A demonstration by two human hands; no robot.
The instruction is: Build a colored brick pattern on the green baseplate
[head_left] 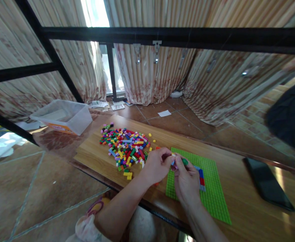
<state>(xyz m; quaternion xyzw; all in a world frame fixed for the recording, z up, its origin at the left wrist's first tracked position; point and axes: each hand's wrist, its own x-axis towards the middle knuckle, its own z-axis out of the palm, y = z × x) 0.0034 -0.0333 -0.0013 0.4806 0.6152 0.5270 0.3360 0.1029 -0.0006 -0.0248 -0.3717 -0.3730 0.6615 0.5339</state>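
– Hands, entry one: left hand [157,166], thumb and fingers pinched on a small brick cluster [174,162], held just above the left edge of the green baseplate [213,191].
– Entry two?
– Right hand [187,179], fingertips pressed onto the same cluster from the other side, with a green piece showing at the fingertips. Number of pieces in the pinch: too small to tell.
– Stock nearby?
– Loose brick pile [126,148], left half of the desk [94,159], toward its far edge. Short row of blue, red and grey bricks [201,178] seated on the baseplate, just beside the right hand. Clear tub [67,116] beyond the far-left corner; black flat device [268,183] near the right edge.
– Handling note for the joining in hand?
– Judged best: line up studs squarely before squeezing; press straight, not at a tilt; support from beneath with the left thumb. Likely hazard: a slipped piece bouncing off the near edge, so better done low over the baseplate.
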